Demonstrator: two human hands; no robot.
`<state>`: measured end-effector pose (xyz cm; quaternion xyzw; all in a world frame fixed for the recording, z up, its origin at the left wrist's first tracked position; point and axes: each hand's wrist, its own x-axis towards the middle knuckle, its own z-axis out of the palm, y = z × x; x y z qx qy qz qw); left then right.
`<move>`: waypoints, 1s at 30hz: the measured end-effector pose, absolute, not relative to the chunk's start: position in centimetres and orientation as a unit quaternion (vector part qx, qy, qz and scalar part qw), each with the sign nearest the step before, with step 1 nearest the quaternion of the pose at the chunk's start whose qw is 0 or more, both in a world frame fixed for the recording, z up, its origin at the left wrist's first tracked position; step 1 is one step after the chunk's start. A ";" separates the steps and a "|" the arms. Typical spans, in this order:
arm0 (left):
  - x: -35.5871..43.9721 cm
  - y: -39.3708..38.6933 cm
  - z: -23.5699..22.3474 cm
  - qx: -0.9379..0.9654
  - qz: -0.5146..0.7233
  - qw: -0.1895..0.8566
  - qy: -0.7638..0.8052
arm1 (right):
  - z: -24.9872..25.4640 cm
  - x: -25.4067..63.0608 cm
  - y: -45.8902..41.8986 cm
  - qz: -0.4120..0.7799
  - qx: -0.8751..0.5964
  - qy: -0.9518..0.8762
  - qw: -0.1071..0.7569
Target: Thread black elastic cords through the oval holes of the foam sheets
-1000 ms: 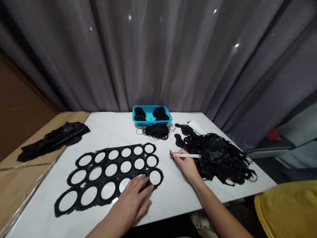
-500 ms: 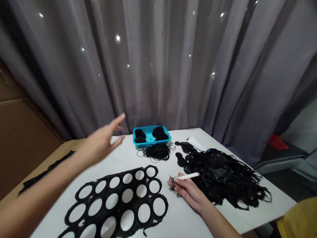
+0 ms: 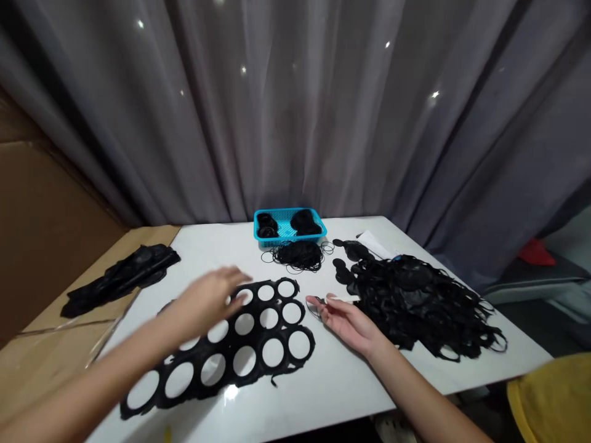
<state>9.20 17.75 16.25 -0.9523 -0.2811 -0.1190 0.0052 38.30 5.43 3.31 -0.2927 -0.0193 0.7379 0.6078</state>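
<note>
My left hand (image 3: 207,299) is blurred and open, hovering over the upper left of a black sheet punched with rows of round holes (image 3: 257,337). My forearm hides part of the sheet. My right hand (image 3: 344,321) holds a slim white-handled tool (image 3: 342,298), with its tip hidden by my fingers. A thin black ring (image 3: 314,309) lies at my right fingertips. Just right of that hand is a large heap of tangled black cut scrap (image 3: 410,295).
A blue plastic basket (image 3: 286,212) holds black coils, with a tangle of thin black rings (image 3: 298,255) in front. The white table (image 3: 323,384) has cardboard at left, bearing a folded black bundle (image 3: 122,280). A grey curtain hangs behind. Yellow cloth (image 3: 549,400) shows at lower right.
My left hand has dropped from high at the far left to over the sheet. My right hand's fingers have straightened, and the head view has shifted slightly.
</note>
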 end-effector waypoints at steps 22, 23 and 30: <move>9.7 13.2 -0.5 -0.918 -0.198 0.016 -0.344 | 1.5 31.2 15.6 0.405 -0.511 -0.648 0.392; 9.7 13.2 -0.6 -0.918 -0.199 0.014 -0.344 | 1.5 31.2 15.6 0.404 -0.509 -0.650 0.393; 9.7 13.3 -0.7 -0.918 -0.198 0.004 -0.343 | 1.3 31.1 15.5 0.394 -0.509 -0.657 0.392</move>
